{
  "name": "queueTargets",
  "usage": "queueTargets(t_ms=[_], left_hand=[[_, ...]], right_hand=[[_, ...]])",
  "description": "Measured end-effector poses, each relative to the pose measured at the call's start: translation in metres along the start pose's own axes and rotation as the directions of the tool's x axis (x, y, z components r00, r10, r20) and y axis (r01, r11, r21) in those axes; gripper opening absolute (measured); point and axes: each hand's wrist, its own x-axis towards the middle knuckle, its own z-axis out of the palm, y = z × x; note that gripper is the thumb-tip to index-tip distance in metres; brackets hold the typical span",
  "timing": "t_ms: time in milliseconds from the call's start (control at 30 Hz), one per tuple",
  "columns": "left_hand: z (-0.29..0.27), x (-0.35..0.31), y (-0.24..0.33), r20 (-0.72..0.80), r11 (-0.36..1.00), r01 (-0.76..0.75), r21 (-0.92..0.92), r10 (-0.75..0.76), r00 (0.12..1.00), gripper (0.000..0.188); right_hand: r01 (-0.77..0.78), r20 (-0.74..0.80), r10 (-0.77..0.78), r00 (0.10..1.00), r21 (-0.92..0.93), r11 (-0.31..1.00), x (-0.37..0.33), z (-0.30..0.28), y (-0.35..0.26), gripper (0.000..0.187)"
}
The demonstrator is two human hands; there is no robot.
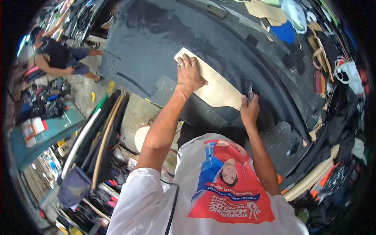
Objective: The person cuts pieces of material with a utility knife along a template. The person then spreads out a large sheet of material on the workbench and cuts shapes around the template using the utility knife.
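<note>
A long, cream-coloured flat template (213, 84) with a curved lower edge lies slantwise on a black sheet of material (156, 43) on the table. My left hand (188, 74) rests flat on its upper part, fingers stretched and apart, pressing it down. At the template's lower right end is my right hand (249, 111), closed around a small dark metallic tool (250, 94) that points away from me. Its exact kind is hard to make out. Below the template, part of the black sheet ends in a cut, curved edge.
Another person (58, 58) is at the far left. Rolls of material (103, 137) stand upright at my left, near a green table (47, 135). Fabric scraps, a blue piece (283, 32) and a white bag (293, 15) lie at the far right. A pale roll (313, 176) lies at the near right.
</note>
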Motion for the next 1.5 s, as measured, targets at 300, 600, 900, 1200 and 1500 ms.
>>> queueTargets(t_ms=[300, 600, 900, 1200, 1500], left_hand=[[-0.002, 0.001, -0.002, 0.009, 0.995, 0.048, -0.087, -0.048, 0.999, 0.117], [0.006, 0.002, -0.005, 0.008, 0.994, 0.056, -0.098, -0.056, 0.998, 0.121], [0.002, 0.003, -0.003, 0.005, 0.997, 0.049, -0.061, -0.049, 0.999, 0.118], [0.003, 0.001, -0.002, 0.032, 0.998, 0.048, -0.028, -0.047, 0.998, 0.118], [0.004, 0.001, -0.002, -0.017, 0.998, 0.030, -0.061, -0.031, 0.999, 0.119]], right_hand=[[0.646, 0.483, -0.576, 0.659, 0.027, 0.762, 0.104, 0.104, -0.158, 0.027], [0.666, 0.645, -0.443, 0.623, -0.140, 0.732, 0.134, 0.141, -0.199, 0.030], [0.676, 0.685, -0.388, 0.616, -0.208, 0.707, 0.131, 0.130, -0.184, 0.027], [0.705, 0.693, -0.406, 0.596, -0.209, 0.678, 0.122, 0.085, -0.130, 0.025], [0.617, 0.689, -0.291, 0.663, -0.284, 0.734, 0.099, 0.027, -0.059, 0.023]])
